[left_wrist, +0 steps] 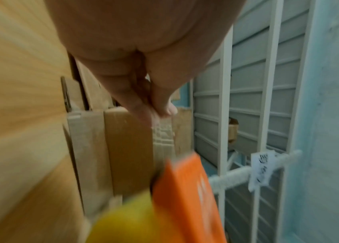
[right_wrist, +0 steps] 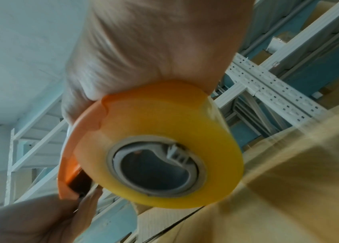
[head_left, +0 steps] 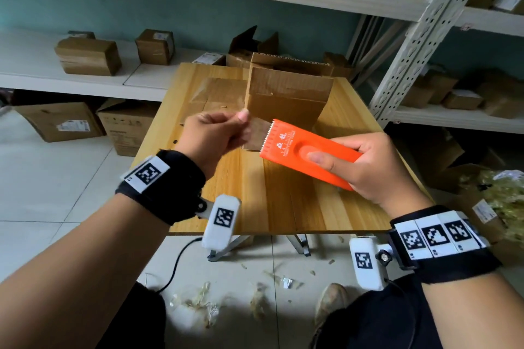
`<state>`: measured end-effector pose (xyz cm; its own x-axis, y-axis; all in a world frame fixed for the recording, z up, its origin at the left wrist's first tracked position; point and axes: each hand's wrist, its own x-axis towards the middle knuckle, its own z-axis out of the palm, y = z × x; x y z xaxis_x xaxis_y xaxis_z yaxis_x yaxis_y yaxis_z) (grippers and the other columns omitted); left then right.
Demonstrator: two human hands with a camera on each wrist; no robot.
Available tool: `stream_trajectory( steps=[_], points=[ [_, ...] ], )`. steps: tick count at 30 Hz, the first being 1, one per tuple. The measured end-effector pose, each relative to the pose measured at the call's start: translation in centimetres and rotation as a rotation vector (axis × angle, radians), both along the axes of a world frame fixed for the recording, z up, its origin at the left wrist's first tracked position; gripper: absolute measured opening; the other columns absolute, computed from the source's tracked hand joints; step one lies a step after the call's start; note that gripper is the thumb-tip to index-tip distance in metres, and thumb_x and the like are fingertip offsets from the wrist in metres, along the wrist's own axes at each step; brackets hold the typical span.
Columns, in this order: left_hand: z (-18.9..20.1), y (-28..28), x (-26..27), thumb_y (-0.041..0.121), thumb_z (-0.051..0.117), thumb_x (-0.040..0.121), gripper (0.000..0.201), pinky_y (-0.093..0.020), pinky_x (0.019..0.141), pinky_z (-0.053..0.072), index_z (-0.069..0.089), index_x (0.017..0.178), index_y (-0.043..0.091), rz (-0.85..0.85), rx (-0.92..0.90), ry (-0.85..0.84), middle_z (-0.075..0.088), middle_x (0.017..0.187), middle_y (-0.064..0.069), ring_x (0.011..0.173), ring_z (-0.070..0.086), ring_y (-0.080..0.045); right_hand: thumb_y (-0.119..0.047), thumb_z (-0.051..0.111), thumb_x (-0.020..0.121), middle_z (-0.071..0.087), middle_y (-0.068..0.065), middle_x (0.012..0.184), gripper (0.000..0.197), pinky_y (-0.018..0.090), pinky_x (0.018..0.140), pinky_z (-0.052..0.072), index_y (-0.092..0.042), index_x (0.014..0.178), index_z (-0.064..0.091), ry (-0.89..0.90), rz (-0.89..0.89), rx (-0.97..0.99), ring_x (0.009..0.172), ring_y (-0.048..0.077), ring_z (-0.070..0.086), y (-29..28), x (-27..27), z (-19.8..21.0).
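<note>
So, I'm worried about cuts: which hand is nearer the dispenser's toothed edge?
Left. The left hand pinches the tape pulled out just beside the toothed edge. The right hand grips the orange dispenser towards its other end, thumb on top.

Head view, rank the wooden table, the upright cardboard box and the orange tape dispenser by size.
1. wooden table
2. upright cardboard box and orange tape dispenser: too alike to rank, dispenser nearer the camera.

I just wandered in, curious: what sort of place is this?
Probably a parcel packing or stock room: white metal shelving holds brown cardboard boxes, and the right hand grips an orange plastic tape dispenser above a wooden table.
</note>
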<state>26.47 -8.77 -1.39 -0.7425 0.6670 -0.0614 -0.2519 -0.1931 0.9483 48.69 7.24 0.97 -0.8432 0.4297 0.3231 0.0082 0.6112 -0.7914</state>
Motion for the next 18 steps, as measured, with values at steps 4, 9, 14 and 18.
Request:
stream_trajectory(
  steps=[4, 9, 14, 18],
  points=[
    [0.1, -2.3, -3.4, 0.018, 0.072, 0.096, 0.022, -0.024, 0.075, 0.062, 0.073, 0.108, -0.001, 0.091, -0.015, 0.013, 0.074, 0.083, -0.008, 0.075, 0.070, -0.014, -0.051, 0.081, 0.082, 0.065, 0.011, 0.061, 0.044, 0.021, 0.049, 0.041, -0.007, 0.078, 0.080, -0.020, -0.051, 0.032, 0.052, 0.018, 0.060, 1.1, 1.9, 0.3],
    [-0.1, -2.7, -3.6, 0.021, 0.073, 0.096, 0.018, -0.025, 0.075, 0.062, 0.077, 0.101, 0.004, 0.104, -0.040, 0.097, 0.075, 0.087, -0.010, 0.079, 0.072, -0.015, -0.062, 0.082, 0.080, 0.070, 0.013, 0.070, 0.045, 0.033, 0.057, 0.043, -0.018, 0.088, 0.084, -0.061, -0.071, 0.036, 0.063, 0.035, 0.063, 1.2, 2.2, -0.4],
    [0.0, -2.5, -3.1, 0.024, 0.072, 0.097, 0.019, -0.025, 0.077, 0.063, 0.077, 0.103, 0.007, 0.144, -0.050, 0.119, 0.077, 0.087, -0.006, 0.081, 0.074, -0.012, -0.045, 0.083, 0.083, 0.071, 0.009, 0.068, 0.029, 0.030, 0.054, 0.044, -0.016, 0.084, 0.083, -0.107, -0.088, 0.018, 0.057, 0.023, 0.064, 1.1, 2.5, 0.4],
    [-0.9, -2.1, -3.5, 0.024, 0.073, 0.097, 0.019, -0.029, 0.082, 0.062, 0.076, 0.104, 0.007, 0.198, -0.112, 0.075, 0.077, 0.087, -0.003, 0.080, 0.074, -0.010, -0.053, 0.082, 0.080, 0.077, 0.002, 0.078, 0.031, 0.038, 0.060, 0.056, -0.023, 0.091, 0.084, -0.153, -0.087, 0.017, 0.069, 0.023, 0.073, 0.0, 2.4, 0.7]
  ],
)
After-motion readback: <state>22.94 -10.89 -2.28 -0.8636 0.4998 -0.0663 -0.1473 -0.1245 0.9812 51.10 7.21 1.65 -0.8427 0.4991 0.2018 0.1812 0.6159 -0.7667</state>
